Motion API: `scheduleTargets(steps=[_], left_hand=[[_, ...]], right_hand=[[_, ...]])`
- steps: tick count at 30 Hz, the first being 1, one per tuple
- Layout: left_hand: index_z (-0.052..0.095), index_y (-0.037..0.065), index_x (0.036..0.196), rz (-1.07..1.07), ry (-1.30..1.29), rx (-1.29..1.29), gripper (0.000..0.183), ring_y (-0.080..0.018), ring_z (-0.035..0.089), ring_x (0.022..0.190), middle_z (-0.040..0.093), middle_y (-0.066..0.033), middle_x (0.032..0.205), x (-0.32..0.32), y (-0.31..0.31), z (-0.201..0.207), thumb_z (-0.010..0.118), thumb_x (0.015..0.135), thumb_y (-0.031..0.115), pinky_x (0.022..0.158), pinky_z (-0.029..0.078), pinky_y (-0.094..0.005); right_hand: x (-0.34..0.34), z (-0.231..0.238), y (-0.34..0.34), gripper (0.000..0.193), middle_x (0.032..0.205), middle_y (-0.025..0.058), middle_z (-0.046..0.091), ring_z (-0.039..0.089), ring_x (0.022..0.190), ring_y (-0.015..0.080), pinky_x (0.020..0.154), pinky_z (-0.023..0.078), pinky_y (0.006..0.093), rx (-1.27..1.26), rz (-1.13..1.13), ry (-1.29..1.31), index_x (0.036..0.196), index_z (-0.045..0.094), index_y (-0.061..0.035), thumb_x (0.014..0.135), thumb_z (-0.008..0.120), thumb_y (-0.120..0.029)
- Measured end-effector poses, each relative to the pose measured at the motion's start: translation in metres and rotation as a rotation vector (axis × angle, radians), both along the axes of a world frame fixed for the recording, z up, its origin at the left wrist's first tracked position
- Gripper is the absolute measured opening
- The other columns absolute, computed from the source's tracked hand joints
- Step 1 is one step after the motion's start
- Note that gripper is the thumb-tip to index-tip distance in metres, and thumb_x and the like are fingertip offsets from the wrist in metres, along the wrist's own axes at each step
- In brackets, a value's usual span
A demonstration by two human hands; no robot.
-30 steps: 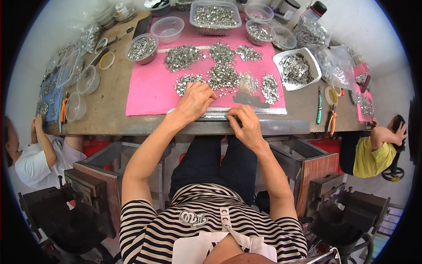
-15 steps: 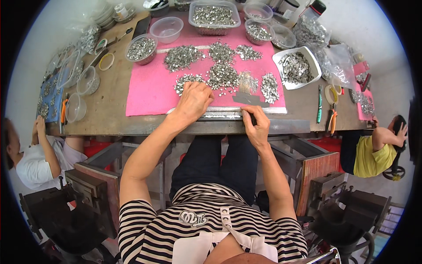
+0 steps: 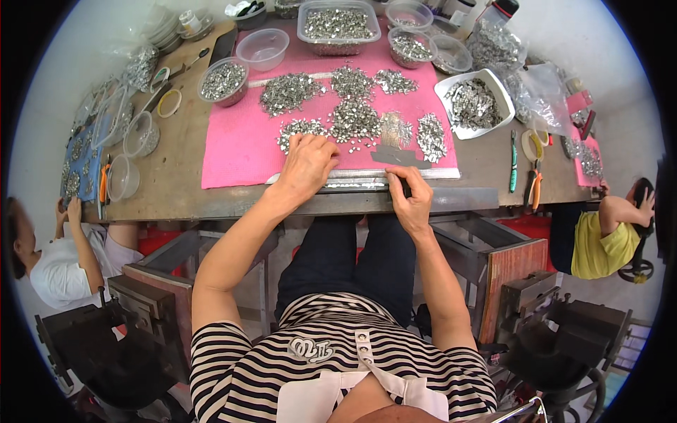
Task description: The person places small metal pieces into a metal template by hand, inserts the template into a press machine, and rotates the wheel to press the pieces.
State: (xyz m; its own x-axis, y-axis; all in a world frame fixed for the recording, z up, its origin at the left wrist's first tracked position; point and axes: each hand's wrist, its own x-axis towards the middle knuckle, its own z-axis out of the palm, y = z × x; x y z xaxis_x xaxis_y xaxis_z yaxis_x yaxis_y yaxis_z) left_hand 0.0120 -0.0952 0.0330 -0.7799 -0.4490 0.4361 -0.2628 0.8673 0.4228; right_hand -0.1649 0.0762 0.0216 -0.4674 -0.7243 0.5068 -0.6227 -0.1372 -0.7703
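Observation:
My left hand point(image 3: 307, 166) is closed with curled fingers at the near edge of a small pile of silvery metal pieces point(image 3: 299, 128). Whatever its fingertips hold is too small or hidden to make out. Along the table's front edge lies a long silvery metal strip point(image 3: 352, 185), with bright bits in a row on it. At the strip's right part my right hand point(image 3: 412, 200) is closed around a short dark object point(image 3: 405, 187), mostly covered by the fingers. Flat grey pieces point(image 3: 398, 156) and a patch of thin pins point(image 3: 395, 131) lie just beyond, on the pink mat point(image 3: 236, 151).
More metal-piece piles point(image 3: 355, 118) cover the mat. Behind them stand clear tubs point(image 3: 337, 44) and a white dish point(image 3: 508, 113). To the right lie a green-handled tool point(image 3: 513, 163) and orange-handled pliers point(image 3: 537, 189). A person works at each side, left point(image 3: 60, 271) and right point(image 3: 598, 243).
The view has shifted slightly. Both hands stay at nearly the same spots, the left one's fingers only a little changed in pose. The person at the left has lowered their hands a bit.

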Motion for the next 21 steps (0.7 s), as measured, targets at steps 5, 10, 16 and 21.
scheduleTargets(steps=[5, 10, 16, 21], left_hand=[[0.067, 0.006, 0.091, 0.000, -0.060, -0.079, 0.006, -0.0270, 0.059, 0.093, 0.063, -0.0079, 0.089, 0.000, 0.004, 0.001, 0.070, 0.087, 0.008, 0.091, 0.039, -0.0432], [0.063, 0.006, 0.093, -0.051, 0.061, 0.185, 0.004, -0.0268, 0.058, 0.087, 0.061, -0.0081, 0.089, 0.001, 0.032, 0.017, 0.066, 0.091, 0.005, 0.085, 0.039, -0.0405], [0.061, 0.001, 0.098, -0.110, 0.212, 0.316, 0.009, -0.0307, 0.058, 0.087, 0.059, -0.0124, 0.093, -0.005, 0.056, 0.006, 0.065, 0.089, -0.001, 0.078, 0.045, -0.0398], [0.059, -0.001, 0.096, -0.082, 0.227, 0.261, 0.014, -0.0337, 0.059, 0.088, 0.058, -0.0145, 0.093, -0.006, 0.059, 0.004, 0.066, 0.085, -0.005, 0.078, 0.048, -0.0433]], right_hand=[[0.001, 0.000, -0.002, 0.012, 0.085, 0.0110, 0.068, 0.063, 0.077, 0.0271, 0.076, 0.049, 0.0359, -0.021, 0.002, 0.012, 0.098, 0.069, -0.0007, 0.087, 0.069, 0.004], [-0.002, -0.001, -0.001, 0.011, 0.084, 0.0098, 0.068, 0.063, 0.076, 0.0224, 0.073, 0.048, 0.0324, -0.017, -0.012, 0.036, 0.099, 0.070, -0.0003, 0.089, 0.069, 0.003], [-0.001, 0.000, 0.000, 0.010, 0.084, 0.0099, 0.067, 0.063, 0.075, 0.0228, 0.071, 0.048, 0.0328, -0.012, -0.019, 0.034, 0.099, 0.070, -0.0002, 0.089, 0.069, 0.003], [0.000, -0.001, -0.001, 0.012, 0.084, 0.0114, 0.067, 0.063, 0.077, 0.0279, 0.073, 0.049, 0.0365, -0.012, -0.015, -0.004, 0.098, 0.070, -0.0007, 0.087, 0.070, 0.004]])
